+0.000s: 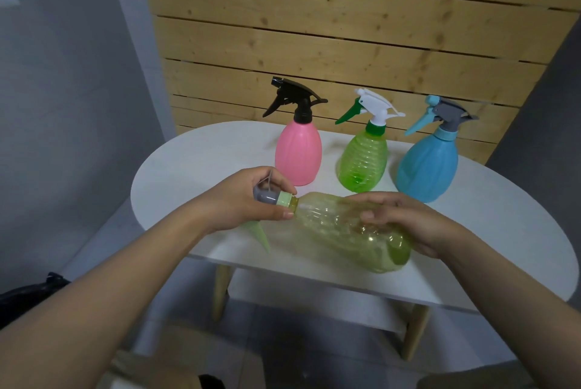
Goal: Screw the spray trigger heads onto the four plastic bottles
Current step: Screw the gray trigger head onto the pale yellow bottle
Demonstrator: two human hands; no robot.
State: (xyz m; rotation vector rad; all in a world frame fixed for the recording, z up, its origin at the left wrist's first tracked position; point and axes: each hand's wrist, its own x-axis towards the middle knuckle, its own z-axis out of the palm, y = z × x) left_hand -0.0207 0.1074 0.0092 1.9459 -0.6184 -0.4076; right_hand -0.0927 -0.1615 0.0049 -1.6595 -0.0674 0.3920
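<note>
A clear yellow-green bottle (pixel 333 228) is held on its side above the white table (pixel 195 149), neck pointing left. My right hand (pixel 412 225) grips its body near the base. My left hand (pixel 248 196) is closed around the grey and light-green spray head (pixel 273 198), whose collar sits at the bottle's neck. Its pale green trigger (pixel 261 234) points down below my left hand. Behind stand a pink bottle (pixel 298 152) with a black head, a green bottle (pixel 363 159) with a white and green head, and a blue bottle (pixel 427 165) with a grey and blue head.
The oval table's front edge (pixel 314 275) runs just below the held bottle, with wooden legs under it. A wooden slat panel (pixel 314 42) rises behind the table. A dark object (pixel 28 294) lies on the floor at left.
</note>
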